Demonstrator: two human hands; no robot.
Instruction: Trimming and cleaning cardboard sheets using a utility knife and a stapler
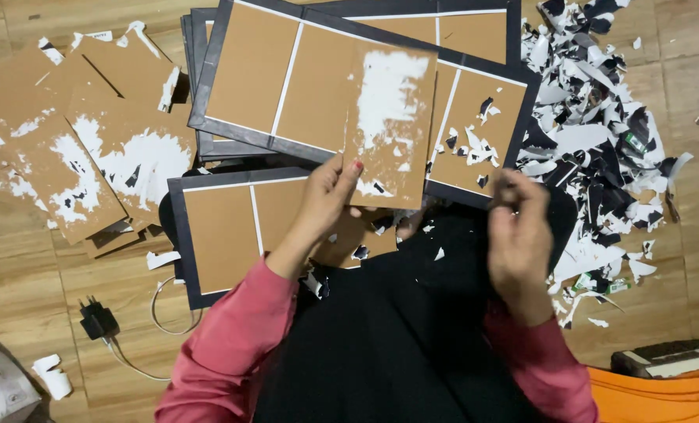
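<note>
Floor: wooden floor (28, 274) carries everything; the person sits on it with a black lap cloth (412, 329) below both hands.
Scrap heap: torn black-and-white paper scraps (600, 141) lie piled just beyond the right hand's fingers, spilling toward its wrist side.
Framed boards: stacked brown panels with dark borders (255, 70) lie past the fingertips of the left hand; one more dark-bordered panel (216, 235) sits under that hand's wrist.
Stripped cards: bare brown cards with white residue (91, 164) lie well off to the outer side of the left hand.
Held card: a brown cardboard card (389, 125) with a torn white patch stands up from the left fingers, above the lap and in front of the framed boards.
Left hand: left hand (326, 196) has its fingers (349, 174) clamped on the card's lower edge, near the bottom corner.
Right hand: right hand (518, 235) is curled, fingertips drawn together, seemingly on a small dark scrap; I cannot tell for sure.
Handling: the card looks light, stiff and flat, likely to crease if bent; pinching an edge with thumb opposite the fingers suits it, and the peeling paper layer looks thin and quick to tear.
Charger: a black plug with white cable (99, 321) lies near the left elbow.
</note>
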